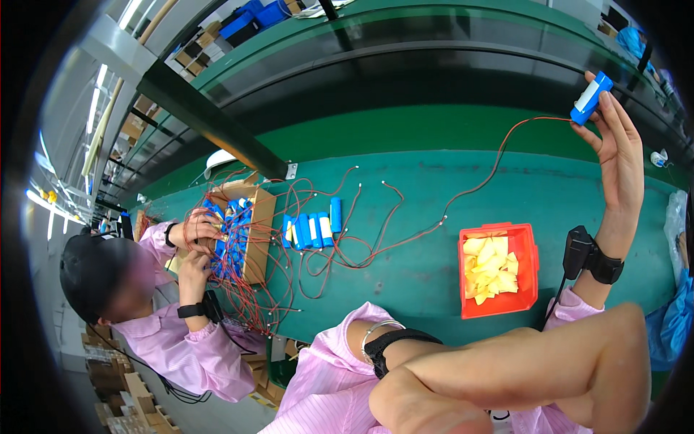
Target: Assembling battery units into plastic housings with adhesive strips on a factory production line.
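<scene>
At the upper right, my right hand (616, 134) is raised above the bench, its fingers and thumb closed around a blue-wrapped battery pack (591, 98) with a white label. A thin red lead (499, 163) runs from the pack down to the bench. My left hand (506, 369) looms large at the lower right, bent at the wrist and close to the view. Its fingertips run out of sight, so what they hold, if anything, is hidden. Several blue battery packs (309, 230) lie in a row on the green bench, left of centre, with red leads trailing from them.
A red bin (499, 309) of yellow paper-like pieces (490, 267) stands before me. At left, a co-worker's hands (195, 249) are at a cardboard box (259, 239) of blue packs and tangled leads. A green post (213, 119) rises from the bench (405, 289).
</scene>
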`<control>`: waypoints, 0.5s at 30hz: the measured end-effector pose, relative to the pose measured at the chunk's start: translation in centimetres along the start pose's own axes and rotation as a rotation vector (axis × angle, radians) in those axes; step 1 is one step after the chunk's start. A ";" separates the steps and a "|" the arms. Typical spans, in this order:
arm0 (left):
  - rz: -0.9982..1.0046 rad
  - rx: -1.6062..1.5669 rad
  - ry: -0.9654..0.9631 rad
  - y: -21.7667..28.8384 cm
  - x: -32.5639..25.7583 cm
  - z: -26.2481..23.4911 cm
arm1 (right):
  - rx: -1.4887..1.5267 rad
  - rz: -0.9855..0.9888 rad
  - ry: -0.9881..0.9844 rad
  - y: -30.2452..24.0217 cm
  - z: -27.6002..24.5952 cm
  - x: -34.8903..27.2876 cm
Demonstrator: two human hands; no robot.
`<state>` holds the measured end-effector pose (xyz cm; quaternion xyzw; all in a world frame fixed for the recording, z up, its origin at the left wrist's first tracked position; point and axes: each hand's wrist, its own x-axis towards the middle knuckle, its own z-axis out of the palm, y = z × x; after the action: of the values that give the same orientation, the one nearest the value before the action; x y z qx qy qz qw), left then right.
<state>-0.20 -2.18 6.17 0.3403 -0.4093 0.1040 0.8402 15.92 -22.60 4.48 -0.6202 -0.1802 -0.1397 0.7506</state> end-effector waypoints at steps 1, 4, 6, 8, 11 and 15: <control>0.001 -0.002 -0.003 -0.1 -0.1 0.0 | 0.000 -0.002 0.000 0.0 0.0 0.0; 0.006 -0.004 -0.011 -0.1 0.2 -0.2 | -0.014 0.009 0.023 0.1 0.0 0.0; 0.009 0.002 -0.017 0.9 0.3 -0.5 | -0.010 -0.002 0.025 -0.1 0.0 0.0; 0.008 0.004 -0.015 0.6 0.4 -0.4 | -0.010 -0.003 0.027 -0.1 0.0 -0.1; 0.007 0.007 -0.012 0.7 0.5 -0.6 | -0.016 -0.008 0.025 -0.1 0.0 0.0; 0.004 0.004 -0.013 0.4 0.3 -0.7 | -0.021 -0.003 0.030 0.0 -0.3 -0.1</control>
<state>0.27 -1.50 6.30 0.3418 -0.4150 0.1041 0.8368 15.90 -22.90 4.38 -0.6255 -0.1683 -0.1519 0.7466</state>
